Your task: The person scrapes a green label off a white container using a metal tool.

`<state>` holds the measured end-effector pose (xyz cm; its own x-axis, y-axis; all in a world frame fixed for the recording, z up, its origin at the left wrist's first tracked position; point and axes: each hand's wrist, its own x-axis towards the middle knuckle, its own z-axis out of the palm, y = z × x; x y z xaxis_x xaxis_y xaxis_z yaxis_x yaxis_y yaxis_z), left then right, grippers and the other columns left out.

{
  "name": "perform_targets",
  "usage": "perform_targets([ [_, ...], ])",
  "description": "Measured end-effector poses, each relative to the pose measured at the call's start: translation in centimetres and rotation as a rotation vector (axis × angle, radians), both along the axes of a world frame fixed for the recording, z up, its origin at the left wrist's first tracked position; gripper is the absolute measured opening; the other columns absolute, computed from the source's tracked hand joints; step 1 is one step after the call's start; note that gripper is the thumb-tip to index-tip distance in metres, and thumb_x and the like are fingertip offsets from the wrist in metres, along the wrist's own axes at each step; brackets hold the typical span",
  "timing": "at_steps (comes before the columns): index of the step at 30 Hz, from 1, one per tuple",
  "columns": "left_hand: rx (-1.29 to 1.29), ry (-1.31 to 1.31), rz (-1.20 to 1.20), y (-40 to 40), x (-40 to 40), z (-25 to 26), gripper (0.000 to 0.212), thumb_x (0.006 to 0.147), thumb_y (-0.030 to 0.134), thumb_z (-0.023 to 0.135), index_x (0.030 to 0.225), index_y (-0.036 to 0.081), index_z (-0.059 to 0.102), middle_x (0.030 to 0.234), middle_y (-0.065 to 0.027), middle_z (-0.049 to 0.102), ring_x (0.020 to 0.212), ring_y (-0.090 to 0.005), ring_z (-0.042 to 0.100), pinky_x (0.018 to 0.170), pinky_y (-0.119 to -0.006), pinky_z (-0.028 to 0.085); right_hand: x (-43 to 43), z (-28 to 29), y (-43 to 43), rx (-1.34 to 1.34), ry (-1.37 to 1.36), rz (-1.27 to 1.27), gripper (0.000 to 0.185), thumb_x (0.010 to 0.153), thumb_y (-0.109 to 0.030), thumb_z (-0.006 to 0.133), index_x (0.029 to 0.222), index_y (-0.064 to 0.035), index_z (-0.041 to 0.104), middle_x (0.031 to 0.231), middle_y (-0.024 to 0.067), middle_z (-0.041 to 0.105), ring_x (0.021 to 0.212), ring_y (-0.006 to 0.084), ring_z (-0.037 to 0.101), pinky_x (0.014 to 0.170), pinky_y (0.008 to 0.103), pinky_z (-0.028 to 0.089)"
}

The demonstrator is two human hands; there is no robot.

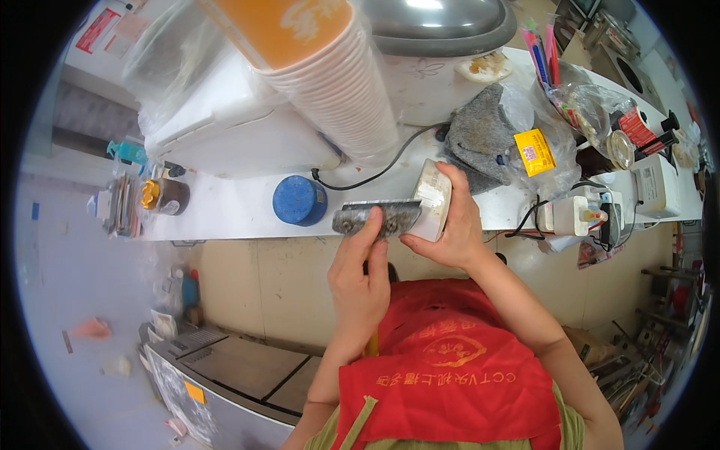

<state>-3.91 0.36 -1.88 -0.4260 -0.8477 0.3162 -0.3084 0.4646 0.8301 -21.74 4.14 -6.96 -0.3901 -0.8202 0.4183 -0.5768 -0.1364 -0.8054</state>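
My left hand (363, 275) grips a dirty grey piece (388, 218) with a straight, thin upper edge, the thumb laid over its face. In my right hand (450, 236) is a worn, off-white block-like piece (432, 197), held upright between thumb and fingers. The grey piece's right end meets or overlaps the white one; I cannot tell whether they are joined. Both are held over the front edge of a white table (242, 211). Left of them stands a round blue container (300, 200). A crumpled grey cloth (478, 135) lies behind my right hand.
A plastic-wrapped stack of paper cups (349, 95) leans beside a white box (247, 140). A black cable (388, 166) crosses the table. To the right are a yellow packet (534, 152), plugged-in chargers (571, 214) and bags. At left sits a brown jar (171, 197). I wear a red apron (450, 405).
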Motion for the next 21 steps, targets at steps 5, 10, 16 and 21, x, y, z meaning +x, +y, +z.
perform_targets([
  [5, 0.039, -0.112, -0.088, 1.9, 2.5, 0.0, 0.039, 0.095, -0.004, 0.058, 0.133, 0.001, 0.062, 0.105, -0.0113, 0.069, 0.084, -0.0147, 0.061, 0.076, -0.028, 0.050, -0.1, -0.6, -0.1, -0.004, 0.026, -0.002, 0.102, 0.054, -0.016, 0.081, 0.142, -0.0077, 0.031, 0.123, 0.0223, 0.050, 0.108, 0.0436, 0.056, 0.089, 0.0463, 0.049],
  [10, 0.077, -0.100, -0.064, 2.0, 1.5, -0.5, 0.039, 0.093, -0.005, 0.059, 0.131, 0.003, 0.064, 0.102, -0.0134, 0.070, 0.086, -0.0206, 0.065, 0.079, -0.031, 0.051, 0.0, -1.1, -0.1, -0.023, 0.011, 0.024, 0.103, 0.051, -0.014, 0.077, 0.142, -0.0070, 0.029, 0.124, 0.0223, 0.048, 0.108, 0.0439, 0.055, 0.089, 0.0457, 0.049],
  [16, 0.103, -0.058, -0.062, 1.8, 1.2, -1.6, 0.039, 0.092, -0.007, 0.058, 0.130, 0.002, 0.064, 0.107, -0.0136, 0.071, 0.088, -0.0196, 0.066, 0.080, -0.030, 0.051, -0.3, -1.2, -0.2, -0.041, 0.033, 0.027, 0.104, 0.052, -0.015, 0.078, 0.142, -0.0062, 0.027, 0.121, 0.0216, 0.047, 0.105, 0.0435, 0.055, 0.087, 0.0458, 0.049],
  [21, 0.107, -0.001, -0.083, 1.2, 0.7, -2.0, 0.038, 0.093, -0.006, 0.059, 0.130, 0.002, 0.064, 0.110, -0.0131, 0.071, 0.089, -0.0199, 0.066, 0.080, -0.029, 0.051, -0.1, -1.6, -0.1, -0.027, -0.025, 0.019, 0.104, 0.053, -0.016, 0.079, 0.142, -0.0060, 0.026, 0.121, 0.0217, 0.047, 0.103, 0.0435, 0.056, 0.085, 0.0462, 0.050],
])
